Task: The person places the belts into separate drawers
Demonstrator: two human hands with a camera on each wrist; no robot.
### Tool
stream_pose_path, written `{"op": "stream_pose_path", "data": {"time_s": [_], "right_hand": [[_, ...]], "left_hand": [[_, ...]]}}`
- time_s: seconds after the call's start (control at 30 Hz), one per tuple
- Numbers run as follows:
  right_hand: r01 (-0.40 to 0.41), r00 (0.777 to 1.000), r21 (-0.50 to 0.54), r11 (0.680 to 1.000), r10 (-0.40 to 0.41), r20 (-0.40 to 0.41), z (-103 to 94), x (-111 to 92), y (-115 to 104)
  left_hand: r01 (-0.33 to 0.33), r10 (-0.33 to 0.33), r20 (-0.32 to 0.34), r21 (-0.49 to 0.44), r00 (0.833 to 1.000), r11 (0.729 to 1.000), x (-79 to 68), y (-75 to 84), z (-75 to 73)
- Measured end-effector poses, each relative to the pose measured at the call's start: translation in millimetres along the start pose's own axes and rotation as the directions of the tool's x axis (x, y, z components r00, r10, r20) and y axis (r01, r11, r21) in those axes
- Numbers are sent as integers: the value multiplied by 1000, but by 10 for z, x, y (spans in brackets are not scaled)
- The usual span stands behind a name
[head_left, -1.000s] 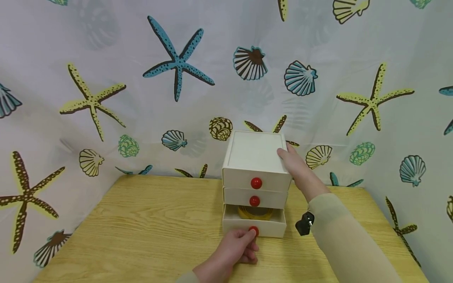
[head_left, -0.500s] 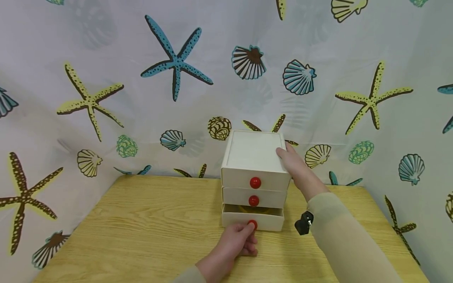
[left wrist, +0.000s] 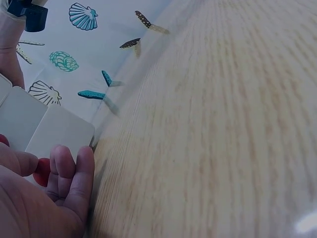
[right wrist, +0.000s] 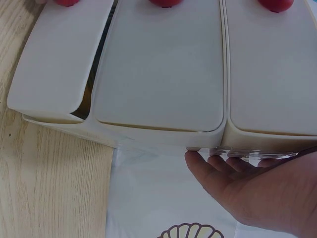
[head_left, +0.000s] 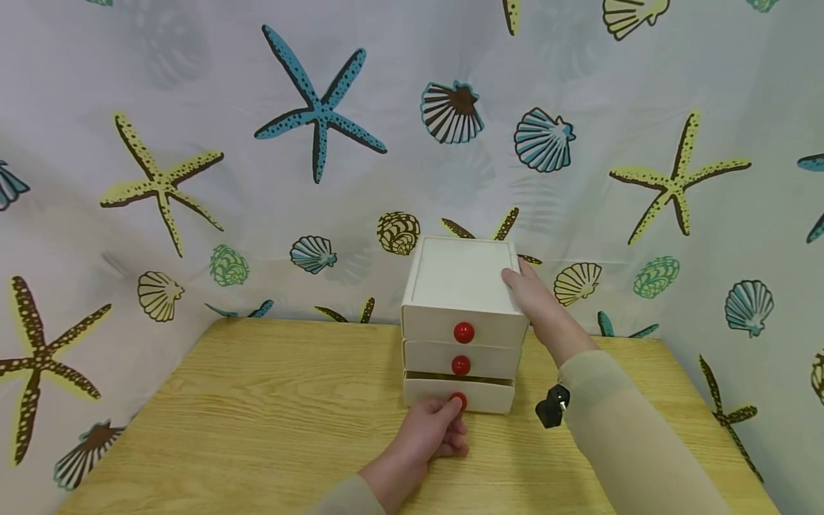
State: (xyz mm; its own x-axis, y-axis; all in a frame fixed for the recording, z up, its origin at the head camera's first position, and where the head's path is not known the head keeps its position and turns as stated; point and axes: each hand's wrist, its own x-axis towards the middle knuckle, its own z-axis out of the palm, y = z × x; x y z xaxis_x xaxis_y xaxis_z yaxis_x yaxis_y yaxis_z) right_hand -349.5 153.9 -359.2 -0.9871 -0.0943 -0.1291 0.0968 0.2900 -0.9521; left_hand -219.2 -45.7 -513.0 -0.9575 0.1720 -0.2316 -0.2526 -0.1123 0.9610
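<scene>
A white cabinet (head_left: 460, 275) with three stacked drawers, each with a round red knob, stands on the wooden table. The bottom drawer (head_left: 492, 398) sticks out a little, with a narrow dark gap along its top edge. My left hand (head_left: 421, 435) pinches its knob (left wrist: 42, 172) between thumb and fingers, as the left wrist view shows. My right hand (head_left: 543, 304) rests on the cabinet's right side, thumb over the top edge. In the right wrist view, the right fingers (right wrist: 200, 168) lie extended against the side wall. The drawer's contents are mostly hidden.
The wooden tabletop (head_left: 290, 386) spreads out around the cabinet. A white curtain (head_left: 360, 186) printed with starfish and shells hangs close behind and at both sides. A black device (head_left: 553, 406) sits at the right wrist.
The bottom drawer has slid inward, from well open to a narrow gap, with my left hand moving along on its knob. The yellow ring-shaped thing inside has gone from sight. My right hand stayed put.
</scene>
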Motion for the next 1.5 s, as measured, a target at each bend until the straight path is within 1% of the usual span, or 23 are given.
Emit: {"op": "stream_pose_path", "data": {"time_s": [0.5, 0.83, 1.2, 1.33, 1.5], "right_hand": [[0, 1000, 8, 1000, 0, 2, -7, -1, 6], [-15, 1000, 0, 1000, 15, -4, -4, -20, -30], [-14, 1000, 1, 1000, 14, 1, 4, -23, -5], [-33, 999, 14, 999, 33, -1, 4, -30, -11], [-70, 997, 48, 996, 71, -8, 4, -25, -49]], "left_hand": [[3, -4, -17, -17, 1000, 1000, 62, 65, 18], [8, -8, -18, -28, 1000, 1000, 107, 48, 12], [7, -8, -23, -20, 1000, 1000, 118, 16, 15], [17, -17, -27, -7, 999, 1000, 117, 1, 20], [13, -13, -30, -2, 999, 1000, 114, 24, 21]]}}
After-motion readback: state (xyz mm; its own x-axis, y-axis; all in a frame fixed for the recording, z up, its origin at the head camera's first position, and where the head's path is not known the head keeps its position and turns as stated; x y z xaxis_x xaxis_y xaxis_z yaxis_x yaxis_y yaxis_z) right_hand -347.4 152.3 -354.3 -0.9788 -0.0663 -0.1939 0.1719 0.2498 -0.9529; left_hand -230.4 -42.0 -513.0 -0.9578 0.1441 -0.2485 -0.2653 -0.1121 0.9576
